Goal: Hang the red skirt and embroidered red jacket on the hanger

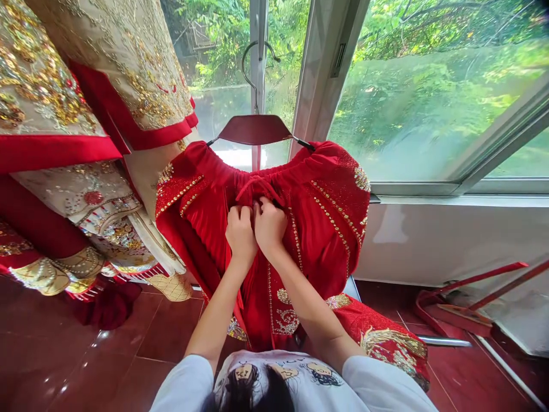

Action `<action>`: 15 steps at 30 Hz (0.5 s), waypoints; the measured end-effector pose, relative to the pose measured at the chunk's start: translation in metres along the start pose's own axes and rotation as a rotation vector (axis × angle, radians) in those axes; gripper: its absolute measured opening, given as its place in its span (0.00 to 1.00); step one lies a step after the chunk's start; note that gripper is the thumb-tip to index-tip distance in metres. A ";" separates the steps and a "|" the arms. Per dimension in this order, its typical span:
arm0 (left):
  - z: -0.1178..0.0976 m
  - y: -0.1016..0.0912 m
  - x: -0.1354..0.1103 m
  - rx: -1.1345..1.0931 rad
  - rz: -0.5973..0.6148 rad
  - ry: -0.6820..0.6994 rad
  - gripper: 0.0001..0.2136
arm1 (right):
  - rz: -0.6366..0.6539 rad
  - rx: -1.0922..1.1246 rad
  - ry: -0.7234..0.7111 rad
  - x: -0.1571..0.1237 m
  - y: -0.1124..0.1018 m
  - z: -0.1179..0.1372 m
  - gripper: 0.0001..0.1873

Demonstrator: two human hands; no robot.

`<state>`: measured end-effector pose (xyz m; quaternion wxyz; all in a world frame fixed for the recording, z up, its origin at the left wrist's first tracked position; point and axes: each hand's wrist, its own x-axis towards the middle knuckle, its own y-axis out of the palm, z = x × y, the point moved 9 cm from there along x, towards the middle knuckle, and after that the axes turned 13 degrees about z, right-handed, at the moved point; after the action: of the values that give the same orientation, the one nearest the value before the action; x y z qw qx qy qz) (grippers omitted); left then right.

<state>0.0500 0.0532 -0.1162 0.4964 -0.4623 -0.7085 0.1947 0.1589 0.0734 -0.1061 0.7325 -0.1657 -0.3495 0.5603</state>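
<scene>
The red skirt [326, 229] hangs from a hanger [255, 129] at the window [429, 103], mid-scene. It looks soft and draping, probably weighty with gold beadwork, and is best gripped at the gathered waistband. There the left hand [241, 232] and right hand [269, 226], touching, clench its cloth. Fingertips hide behind knuckles, and the near hem is cut off.

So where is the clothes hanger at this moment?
In the head view, upper centre: the dark red hanger hangs at the window frame, carrying the red skirt, directly above the left hand and right hand gripping its waistband.
</scene>
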 end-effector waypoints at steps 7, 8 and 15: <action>0.005 0.012 -0.011 -0.027 0.061 -0.018 0.11 | 0.107 0.544 -0.120 -0.014 -0.002 0.004 0.13; 0.005 0.012 -0.009 -0.032 0.047 -0.033 0.11 | 0.145 0.655 -0.132 -0.017 0.000 0.005 0.13; 0.000 0.014 -0.001 -0.009 0.066 0.001 0.10 | 0.117 1.164 0.028 -0.028 0.017 -0.008 0.12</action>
<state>0.0566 0.0594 -0.1265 0.4878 -0.4879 -0.6934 0.2077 0.1491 0.0534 -0.1322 0.6752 0.2375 0.0354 0.6975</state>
